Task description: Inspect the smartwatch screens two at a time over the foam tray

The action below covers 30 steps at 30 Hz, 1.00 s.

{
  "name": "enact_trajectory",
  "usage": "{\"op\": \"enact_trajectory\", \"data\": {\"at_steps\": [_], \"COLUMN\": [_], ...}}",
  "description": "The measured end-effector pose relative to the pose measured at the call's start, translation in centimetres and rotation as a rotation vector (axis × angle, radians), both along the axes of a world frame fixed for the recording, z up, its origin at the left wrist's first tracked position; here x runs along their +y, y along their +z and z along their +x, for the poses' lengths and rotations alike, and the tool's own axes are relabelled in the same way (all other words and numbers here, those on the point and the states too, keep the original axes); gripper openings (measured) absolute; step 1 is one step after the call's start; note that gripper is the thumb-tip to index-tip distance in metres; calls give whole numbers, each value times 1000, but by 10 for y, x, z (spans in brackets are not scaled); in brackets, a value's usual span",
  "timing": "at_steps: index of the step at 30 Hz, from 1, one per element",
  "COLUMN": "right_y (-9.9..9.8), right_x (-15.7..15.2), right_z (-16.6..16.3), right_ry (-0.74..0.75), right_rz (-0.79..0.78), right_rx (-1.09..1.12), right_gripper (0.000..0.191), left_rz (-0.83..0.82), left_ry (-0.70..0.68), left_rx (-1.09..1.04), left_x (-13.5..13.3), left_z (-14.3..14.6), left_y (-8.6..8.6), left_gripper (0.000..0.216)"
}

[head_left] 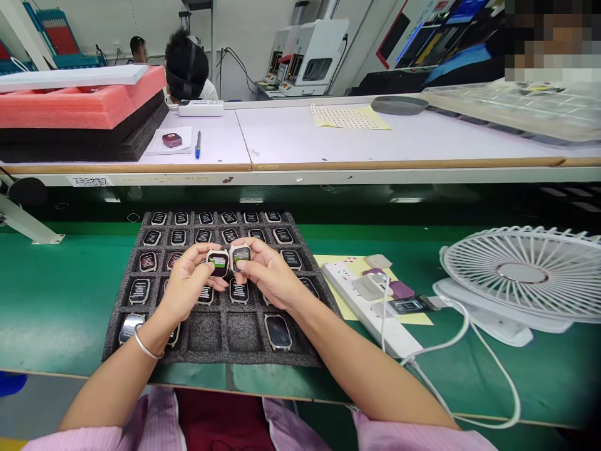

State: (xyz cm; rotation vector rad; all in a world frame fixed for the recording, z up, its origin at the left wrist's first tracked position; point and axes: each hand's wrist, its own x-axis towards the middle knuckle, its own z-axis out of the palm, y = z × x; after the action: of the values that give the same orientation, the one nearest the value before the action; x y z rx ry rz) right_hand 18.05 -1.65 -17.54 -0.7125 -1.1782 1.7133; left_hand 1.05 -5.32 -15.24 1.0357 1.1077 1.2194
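Observation:
Between the thumb and fingers of my left hand (188, 282) is a smartwatch case (218, 264) with a lit screen showing a green band. A second, similar smartwatch case (240, 255) is pinched in my right hand (270, 275), side by side with the first. Both are strapless, light-framed and held above a dark foam tray (204, 332). Rows of more watch cases lie in the tray's pockets, many with text on their screens. Two pockets in the front row hold nothing. One dark-screened watch case (278, 332) sits at the front right. My hands hide some of the pockets.
Right of the tray, a white power strip (370, 307) lies with cables and a small dark meter (408, 305). A white fan (521, 275) stands beyond. The shelf (282, 141) ahead carries pink foam (94, 106), a pen (198, 145) and a yellow sheet (350, 116). Other people sit behind it.

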Motion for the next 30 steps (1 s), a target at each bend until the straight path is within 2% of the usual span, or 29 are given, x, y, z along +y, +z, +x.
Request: {"op": "enact_trajectory", "data": {"at_steps": [11, 22, 30], "right_y": [-2, -1, 0], "right_x": [1, 0, 1], "right_z": [2, 1, 1], "right_ry": [42, 34, 16], "right_rz": [-8, 42, 27], "right_rx": [22, -17, -10], "right_gripper": [30, 32, 36], "left_rz": [9, 54, 41], "left_ry": [3, 14, 10], "left_rx": [-13, 74, 71], "left_x": [0, 2, 2], "left_z": [-1, -1, -1], "left_y": [1, -3, -3], "left_gripper": [33, 36, 46]}}
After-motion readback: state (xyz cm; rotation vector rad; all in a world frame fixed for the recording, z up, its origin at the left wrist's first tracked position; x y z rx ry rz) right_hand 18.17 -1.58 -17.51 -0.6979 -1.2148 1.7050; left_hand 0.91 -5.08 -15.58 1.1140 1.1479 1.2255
